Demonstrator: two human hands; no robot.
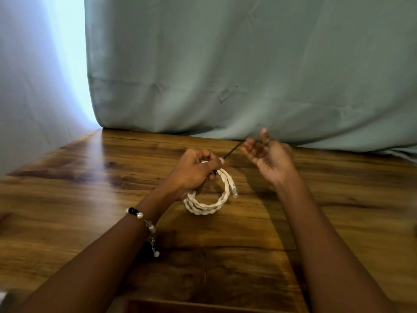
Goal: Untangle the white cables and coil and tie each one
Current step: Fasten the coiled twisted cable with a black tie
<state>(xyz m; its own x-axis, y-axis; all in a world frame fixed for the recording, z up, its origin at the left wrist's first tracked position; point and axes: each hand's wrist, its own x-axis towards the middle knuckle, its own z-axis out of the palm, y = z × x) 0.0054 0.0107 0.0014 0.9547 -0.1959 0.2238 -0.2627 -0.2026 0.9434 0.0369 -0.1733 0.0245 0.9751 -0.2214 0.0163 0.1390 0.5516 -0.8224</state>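
Wooden table [90, 188], glossy brown with dark grain streaks and a bright glare across the left half. Near the middle, a coiled white cable [211, 199], lower loops seemingly resting on the surface, though contact hard to confirm. Grey-green curtain [225, 75] meeting the far edge.

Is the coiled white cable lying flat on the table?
No, the left hand grips the white cable and holds its coil tilted above the wooden table.

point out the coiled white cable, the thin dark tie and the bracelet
coiled white cable [204, 205]: head view, on the coil's lower arc
thin dark tie [233, 150]: head view, on the taut stretch between the hands
bracelet [140, 215]: head view, on a white bead
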